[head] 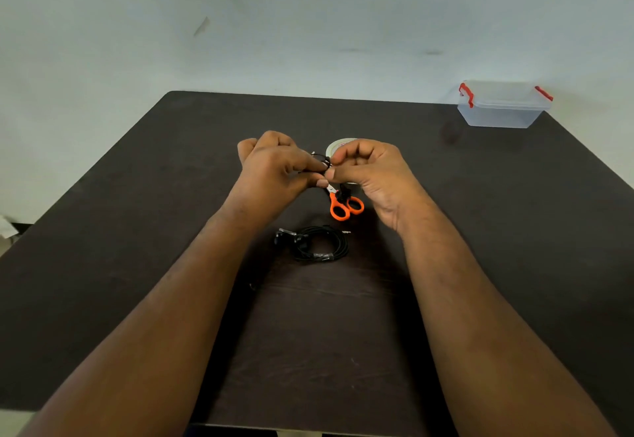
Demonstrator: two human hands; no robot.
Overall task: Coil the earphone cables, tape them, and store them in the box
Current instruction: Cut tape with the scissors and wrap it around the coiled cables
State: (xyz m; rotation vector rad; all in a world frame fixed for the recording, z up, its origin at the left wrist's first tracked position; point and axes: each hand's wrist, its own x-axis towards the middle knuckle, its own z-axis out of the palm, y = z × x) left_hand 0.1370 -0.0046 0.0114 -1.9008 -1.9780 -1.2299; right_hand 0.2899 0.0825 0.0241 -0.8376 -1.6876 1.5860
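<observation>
Above the middle of the dark table (137,231), my left hand (274,169) and my right hand (370,172) meet fingertip to fingertip, both pinching a small coil of black earphone cable (321,159). Most of that coil is hidden by my fingers. A second black earphone cable (319,246), coiled and bound with a band of tape, lies on the table nearer to me. The roll of white tape (338,145) lies flat just behind my right hand, partly hidden. A clear plastic box (501,107) with red latches stands closed at the far right corner.
Orange-handled scissors (344,206) lie on the table just below my hands, blades pointing towards them. A pale wall rises behind the table's far edge. Something white shows off the table's left edge.
</observation>
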